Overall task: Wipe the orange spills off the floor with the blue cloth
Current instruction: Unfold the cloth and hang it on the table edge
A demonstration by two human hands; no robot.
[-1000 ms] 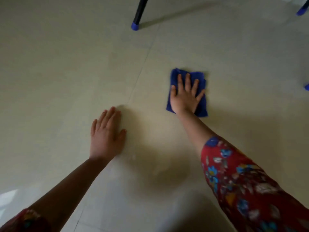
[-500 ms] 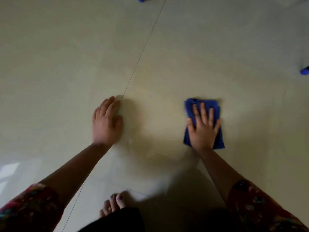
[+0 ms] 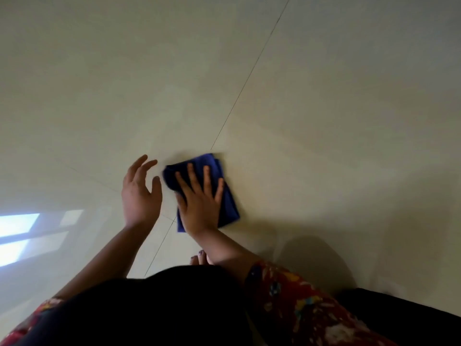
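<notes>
Flat under the right hand [image 3: 199, 208], blue cloth [image 3: 225, 193] beside left hand [image 3: 141, 196].

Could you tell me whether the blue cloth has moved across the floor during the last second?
Yes. The blue cloth slid left onto the tile seam, ending beside the left hand.

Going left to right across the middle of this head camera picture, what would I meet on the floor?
Bright window reflection → left hand, lifted and open → right hand, spread flat on the blue cloth → bare tiled floor.
</notes>
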